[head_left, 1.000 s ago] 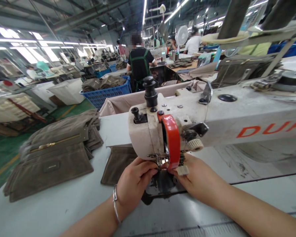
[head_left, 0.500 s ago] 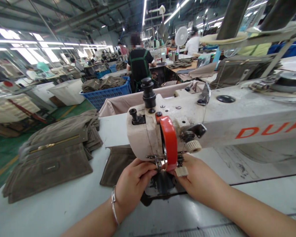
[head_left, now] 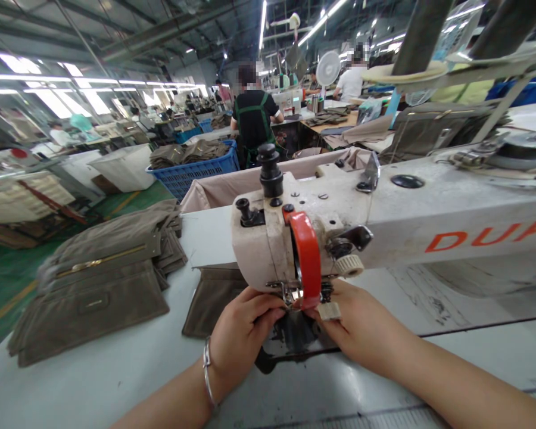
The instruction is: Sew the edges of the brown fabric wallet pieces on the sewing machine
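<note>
A white sewing machine (head_left: pixel 268 250) with a red guard (head_left: pixel 310 259) stands before me. An olive-brown fabric panel (head_left: pixel 209 301) lies flat to the left of its head and runs behind my left hand. My left hand (head_left: pixel 241 333), with a silver bangle at the wrist, is closed in a pinch on the panel's edge, left of the needle area. My right hand (head_left: pixel 361 322) is on the other side, fingers bent in close to the presser foot and partly hidden by the guard and a pale block. The edge between the hands is mostly hidden.
Olive-brown fabric pieces with zippers (head_left: pixel 98 286) are stacked on the table's left. Beyond the table stand a pink-beige cloth-lined bin (head_left: pixel 209 187) and a blue crate (head_left: pixel 192 173) of similar pieces. A person in a green apron (head_left: pixel 255 119) faces away. A ruler strip (head_left: pixel 384 420) runs along the front.
The whole view has shifted very slightly. Both hands keep their places by the needle, and the fabric panel shows no clear movement.
</note>
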Demonstrator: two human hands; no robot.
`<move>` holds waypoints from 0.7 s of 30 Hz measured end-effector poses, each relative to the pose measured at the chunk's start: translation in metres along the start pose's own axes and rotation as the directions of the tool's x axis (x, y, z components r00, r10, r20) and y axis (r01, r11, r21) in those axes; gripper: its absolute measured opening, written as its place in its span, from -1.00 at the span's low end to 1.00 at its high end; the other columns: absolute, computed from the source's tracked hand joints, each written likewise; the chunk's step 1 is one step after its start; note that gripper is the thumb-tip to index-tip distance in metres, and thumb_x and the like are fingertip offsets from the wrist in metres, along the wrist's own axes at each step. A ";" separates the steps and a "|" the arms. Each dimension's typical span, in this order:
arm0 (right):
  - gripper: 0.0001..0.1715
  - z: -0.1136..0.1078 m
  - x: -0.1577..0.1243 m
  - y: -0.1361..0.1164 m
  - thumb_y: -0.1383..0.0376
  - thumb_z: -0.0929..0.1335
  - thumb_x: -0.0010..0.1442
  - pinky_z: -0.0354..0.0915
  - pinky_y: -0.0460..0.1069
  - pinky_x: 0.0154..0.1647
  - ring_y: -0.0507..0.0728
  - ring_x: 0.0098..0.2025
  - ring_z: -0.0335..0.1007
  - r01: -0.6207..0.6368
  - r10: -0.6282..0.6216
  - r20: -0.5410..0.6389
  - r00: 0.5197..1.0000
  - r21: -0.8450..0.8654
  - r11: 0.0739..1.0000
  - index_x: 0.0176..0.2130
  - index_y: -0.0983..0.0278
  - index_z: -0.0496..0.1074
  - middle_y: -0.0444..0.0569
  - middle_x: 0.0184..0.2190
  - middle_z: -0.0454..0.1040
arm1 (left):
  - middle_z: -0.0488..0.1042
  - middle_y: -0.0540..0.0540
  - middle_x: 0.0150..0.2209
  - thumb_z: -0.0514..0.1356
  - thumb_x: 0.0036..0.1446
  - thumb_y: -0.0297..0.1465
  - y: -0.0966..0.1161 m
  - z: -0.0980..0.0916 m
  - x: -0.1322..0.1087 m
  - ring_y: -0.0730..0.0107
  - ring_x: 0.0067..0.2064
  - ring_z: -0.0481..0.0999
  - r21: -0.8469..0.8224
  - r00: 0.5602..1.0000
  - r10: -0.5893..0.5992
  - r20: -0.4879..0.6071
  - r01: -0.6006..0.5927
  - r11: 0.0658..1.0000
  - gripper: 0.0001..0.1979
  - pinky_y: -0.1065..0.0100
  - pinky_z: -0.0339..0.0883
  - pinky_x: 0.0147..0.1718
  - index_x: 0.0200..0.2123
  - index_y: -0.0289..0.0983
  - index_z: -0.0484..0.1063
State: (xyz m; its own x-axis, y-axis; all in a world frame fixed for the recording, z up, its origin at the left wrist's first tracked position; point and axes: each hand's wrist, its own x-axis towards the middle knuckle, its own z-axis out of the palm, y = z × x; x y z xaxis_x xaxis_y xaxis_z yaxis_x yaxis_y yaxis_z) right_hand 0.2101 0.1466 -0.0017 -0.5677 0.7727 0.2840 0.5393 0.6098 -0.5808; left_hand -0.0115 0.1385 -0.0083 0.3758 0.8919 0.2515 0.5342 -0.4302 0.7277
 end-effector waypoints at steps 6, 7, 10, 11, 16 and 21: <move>-0.77 0.001 0.001 -0.001 0.44 0.24 0.23 0.29 0.05 -0.14 0.16 -0.15 0.34 -0.013 0.013 -0.006 1.000 0.001 1.000 -0.24 0.27 0.47 0.00 -0.22 0.46 | 0.52 -0.02 -0.12 0.16 0.22 -0.50 0.000 0.000 0.000 0.36 -0.10 0.51 -0.007 1.000 -0.010 0.010 0.010 1.000 -0.82 0.37 0.34 -0.06 -0.20 -0.16 0.53; -0.77 0.001 0.002 -0.001 0.44 0.24 0.23 0.29 0.06 -0.12 0.16 -0.14 0.34 -0.013 0.013 -0.008 1.000 -0.001 1.000 -0.25 0.27 0.47 0.01 -0.22 0.46 | 0.52 -0.02 -0.12 0.16 0.22 -0.50 0.000 0.000 0.000 0.36 -0.10 0.51 -0.008 1.000 -0.012 0.009 0.012 1.000 -0.81 0.37 0.34 -0.06 -0.20 -0.16 0.53; -0.78 0.002 0.002 -0.001 0.43 0.23 0.23 0.28 0.07 -0.09 0.18 -0.12 0.34 -0.015 0.015 -0.023 1.000 0.002 1.000 -0.27 0.28 0.46 0.02 -0.19 0.46 | 0.52 -0.01 -0.12 0.15 0.22 -0.51 0.000 0.001 -0.001 0.37 -0.09 0.50 -0.010 1.000 -0.012 0.011 0.012 1.000 -0.79 0.37 0.33 -0.05 -0.17 -0.15 0.53; -0.77 0.002 0.002 -0.001 0.44 0.23 0.23 0.28 0.08 -0.08 0.18 -0.12 0.34 -0.016 0.016 -0.027 1.000 0.001 1.000 -0.27 0.28 0.46 0.02 -0.19 0.46 | 0.52 -0.01 -0.12 0.15 0.23 -0.51 0.000 0.001 -0.001 0.37 -0.09 0.50 -0.011 1.000 -0.012 0.012 0.012 1.000 -0.79 0.37 0.33 -0.05 -0.16 -0.14 0.53; -0.73 0.003 0.001 -0.001 0.44 0.22 0.23 0.29 0.08 -0.11 0.19 -0.13 0.34 -0.037 0.037 -0.024 0.999 -0.015 0.999 -0.19 0.28 0.47 0.03 -0.21 0.46 | 0.51 0.00 -0.11 0.14 0.23 -0.50 0.000 0.001 -0.001 0.37 -0.08 0.49 -0.016 0.999 -0.018 0.028 0.018 1.000 -0.77 0.37 0.32 -0.04 -0.13 -0.11 0.52; -0.77 0.003 0.001 -0.004 0.43 0.24 0.22 0.28 0.08 -0.10 0.20 -0.12 0.35 -0.036 0.035 -0.029 0.999 -0.016 0.999 -0.22 0.27 0.46 0.03 -0.19 0.46 | 0.51 0.00 -0.11 0.14 0.23 -0.49 0.001 0.000 -0.001 0.37 -0.09 0.50 0.004 0.999 -0.038 0.034 0.038 0.999 -0.80 0.38 0.32 -0.04 -0.18 -0.14 0.53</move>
State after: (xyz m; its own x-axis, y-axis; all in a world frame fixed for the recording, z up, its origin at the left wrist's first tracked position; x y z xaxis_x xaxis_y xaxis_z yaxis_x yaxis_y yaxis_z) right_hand 0.2055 0.1443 -0.0018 -0.5297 0.7986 0.2857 0.5694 0.5845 -0.5781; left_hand -0.0116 0.1374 -0.0076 0.3804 0.9025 0.2020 0.5510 -0.3966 0.7343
